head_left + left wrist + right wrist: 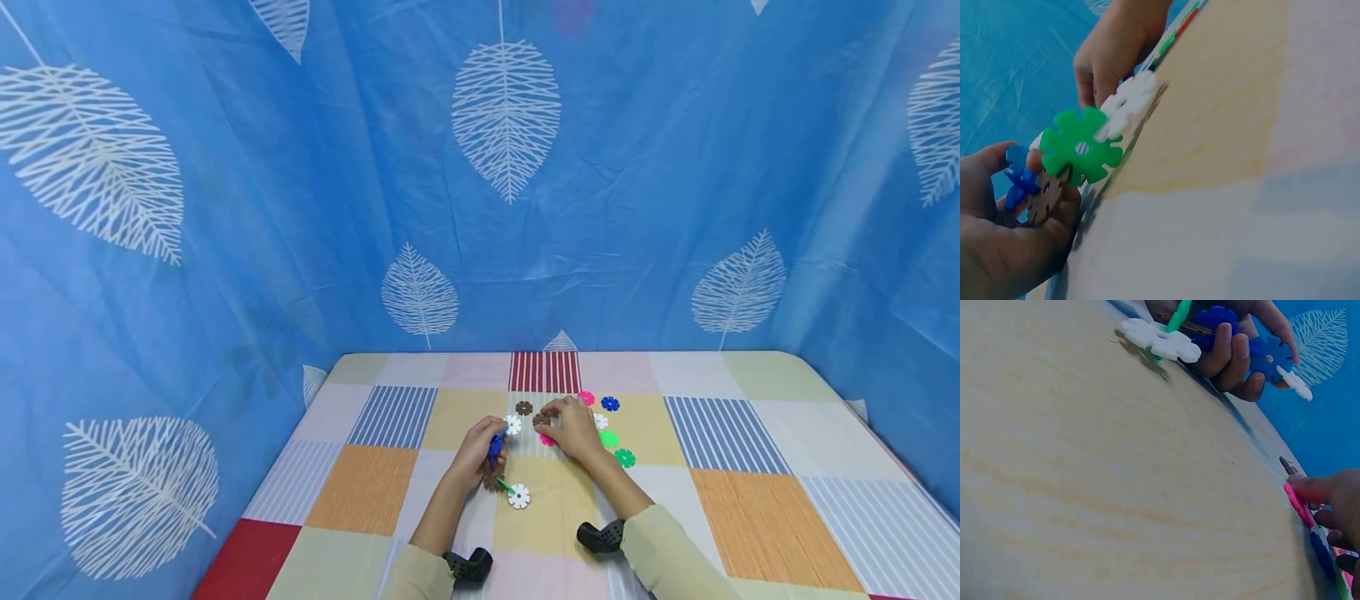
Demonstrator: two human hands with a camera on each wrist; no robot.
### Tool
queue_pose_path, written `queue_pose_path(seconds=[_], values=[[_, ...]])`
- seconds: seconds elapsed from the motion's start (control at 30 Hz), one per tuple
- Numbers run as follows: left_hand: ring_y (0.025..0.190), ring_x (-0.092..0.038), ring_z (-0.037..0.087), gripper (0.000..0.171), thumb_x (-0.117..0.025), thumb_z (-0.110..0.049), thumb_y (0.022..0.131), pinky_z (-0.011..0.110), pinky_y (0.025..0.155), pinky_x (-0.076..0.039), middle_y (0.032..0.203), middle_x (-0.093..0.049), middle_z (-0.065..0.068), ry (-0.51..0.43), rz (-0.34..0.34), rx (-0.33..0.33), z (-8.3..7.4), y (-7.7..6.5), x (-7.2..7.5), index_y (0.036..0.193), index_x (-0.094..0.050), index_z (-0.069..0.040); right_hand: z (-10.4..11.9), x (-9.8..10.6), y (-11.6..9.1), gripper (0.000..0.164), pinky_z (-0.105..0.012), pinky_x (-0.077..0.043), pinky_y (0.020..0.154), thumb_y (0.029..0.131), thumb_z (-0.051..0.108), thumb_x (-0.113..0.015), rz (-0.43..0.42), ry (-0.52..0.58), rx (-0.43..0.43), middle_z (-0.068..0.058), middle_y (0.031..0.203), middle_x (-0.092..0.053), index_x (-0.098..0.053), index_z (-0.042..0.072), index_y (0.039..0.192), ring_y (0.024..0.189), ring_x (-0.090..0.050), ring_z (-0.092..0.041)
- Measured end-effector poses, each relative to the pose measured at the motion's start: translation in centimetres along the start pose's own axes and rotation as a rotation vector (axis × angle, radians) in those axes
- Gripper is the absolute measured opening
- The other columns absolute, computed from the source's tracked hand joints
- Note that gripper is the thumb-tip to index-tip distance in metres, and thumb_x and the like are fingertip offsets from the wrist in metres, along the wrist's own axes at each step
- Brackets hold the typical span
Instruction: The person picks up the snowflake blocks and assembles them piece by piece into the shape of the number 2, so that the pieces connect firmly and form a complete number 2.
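Observation:
My left hand point(474, 448) grips a chain of interlocking plastic flower discs, its fingers curled round the blue disc point(1215, 325). From that hold, a brown disc point(1044, 201), a green disc point(1082, 149) and a white disc point(519, 497) reach toward me. A light blue disc point(1271, 357) and another white disc point(1297, 385) stick out at the other end. Farther right, my right hand point(576, 427) pinches a loose brown disc point(541, 420) between thumb and fingers. Right beneath those fingertips lies a pink disc point(1299, 505).
Another brown disc point(524, 407) lies between the hands, farther back. Several loose discs lie round my right hand, among them a blue one point(611, 403), a green one point(625, 457) and a pink one point(587, 398). A blue leaf-print curtain point(600, 275) stands behind the patchwork tablecloth point(637, 533).

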State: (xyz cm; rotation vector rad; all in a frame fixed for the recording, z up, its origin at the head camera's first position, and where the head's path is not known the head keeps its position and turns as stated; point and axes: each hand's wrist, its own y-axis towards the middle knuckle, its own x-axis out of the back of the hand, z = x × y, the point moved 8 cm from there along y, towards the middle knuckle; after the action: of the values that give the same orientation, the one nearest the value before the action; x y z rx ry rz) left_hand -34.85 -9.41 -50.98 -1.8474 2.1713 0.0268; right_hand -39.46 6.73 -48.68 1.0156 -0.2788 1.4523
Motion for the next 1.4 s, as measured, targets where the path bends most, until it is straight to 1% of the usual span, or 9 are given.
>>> queue_pose_path(seconds=[0.13,0.23,0.33,0.47,0.6,0.77,1.03,1.27,1.4], values=[[0.048,-0.045,0.006,0.012,-0.052,-0.018,0.093,0.015,0.043,-0.039,0.073,-0.050,0.003,-0.017,-0.007,0.005,0.9,0.7,0.4,0.092,-0.051,-0.006,0.0,0.0,-0.2,0.026,-0.030,-0.045,0.068,0.069,0.009,-0.079,-0.023,0.179,-0.013,0.001,0.076,-0.062,-0.061,0.009,0.088,0.070,-0.053,-0.015],[0.047,-0.044,0.005,0.013,-0.054,-0.019,0.092,0.014,0.041,-0.038,0.071,-0.051,0.002,-0.021,-0.021,0.006,1.3,0.9,0.5,0.088,-0.050,-0.008,0.3,0.1,-0.8,0.020,-0.023,-0.048,0.058,0.075,0.004,-0.075,-0.050,0.346,-0.011,0.001,0.075,-0.064,-0.063,0.007,0.091,0.064,-0.056,-0.010],[0.047,-0.044,0.005,0.013,-0.055,-0.019,0.092,0.014,0.041,-0.038,0.070,-0.051,0.002,-0.015,-0.033,-0.002,1.3,0.9,0.6,0.085,-0.050,-0.008,0.9,0.1,-1.4,0.013,-0.023,-0.052,0.061,0.082,0.006,-0.069,-0.052,0.507,-0.007,-0.003,0.081,-0.067,-0.067,0.004,0.094,0.069,-0.061,-0.012],[0.046,-0.044,0.005,0.013,-0.055,-0.018,0.091,0.014,0.040,-0.038,0.069,-0.052,0.002,-0.010,-0.046,-0.027,1.0,0.9,0.7,0.084,-0.050,-0.008,1.7,-0.2,-2.1,0.013,-0.025,-0.054,0.065,0.087,0.009,-0.063,-0.015,0.619,0.005,-0.008,0.086,-0.067,-0.069,0.002,0.096,0.073,-0.065,-0.017],[0.046,-0.044,0.005,0.013,-0.055,-0.018,0.091,0.014,0.040,-0.038,0.070,-0.052,0.003,-0.011,-0.049,-0.037,0.9,0.9,0.8,0.085,-0.051,-0.007,2.7,0.1,-2.5,0.013,-0.031,-0.055,0.064,0.087,0.000,-0.060,0.001,0.677,0.049,-0.013,0.085,-0.066,-0.067,-0.003,0.098,0.069,-0.065,-0.027],[0.045,-0.044,0.005,0.013,-0.053,-0.018,0.091,0.014,0.040,-0.037,0.069,-0.053,0.002,-0.010,-0.045,-0.014,1.1,0.9,0.6,0.084,-0.050,-0.008,4.7,1.4,-3.1,0.013,-0.041,-0.054,0.059,0.084,-0.011,-0.058,0.005,0.723,0.120,-0.025,0.080,-0.064,-0.062,-0.011,0.096,0.065,-0.063,-0.039],[0.045,-0.043,0.004,0.016,-0.053,-0.015,0.091,0.013,0.039,-0.036,0.064,-0.053,0.001,-0.038,-0.020,-0.039,0.9,0.7,0.1,0.078,-0.048,-0.008,5.5,1.9,-3.4,0.003,-0.045,-0.053,0.064,0.081,-0.015,-0.059,0.028,0.781,0.081,-0.030,0.082,-0.063,-0.056,-0.014,0.082,0.072,-0.062,-0.046],[0.046,-0.043,0.005,0.018,-0.053,-0.014,0.091,0.014,0.040,-0.037,0.064,-0.054,0.001,-0.004,-0.020,-0.051,0.7,0.7,-0.1,0.076,-0.046,-0.008,5.3,1.5,-3.3,0.005,-0.042,-0.053,0.062,0.079,-0.016,-0.061,0.018,0.743,0.134,-0.026,0.081,-0.065,-0.060,-0.012,0.081,0.070,-0.063,-0.043],[0.045,-0.043,0.005,0.018,-0.053,-0.016,0.091,0.014,0.040,-0.038,0.064,-0.054,0.001,-0.005,-0.041,-0.046,0.7,0.7,0.0,0.076,-0.047,-0.008,4.2,0.6,-2.7,0.006,-0.034,-0.055,0.065,0.081,-0.004,-0.065,0.027,0.656,0.168,-0.017,0.084,-0.068,-0.065,-0.005,0.087,0.073,-0.066,-0.031]])
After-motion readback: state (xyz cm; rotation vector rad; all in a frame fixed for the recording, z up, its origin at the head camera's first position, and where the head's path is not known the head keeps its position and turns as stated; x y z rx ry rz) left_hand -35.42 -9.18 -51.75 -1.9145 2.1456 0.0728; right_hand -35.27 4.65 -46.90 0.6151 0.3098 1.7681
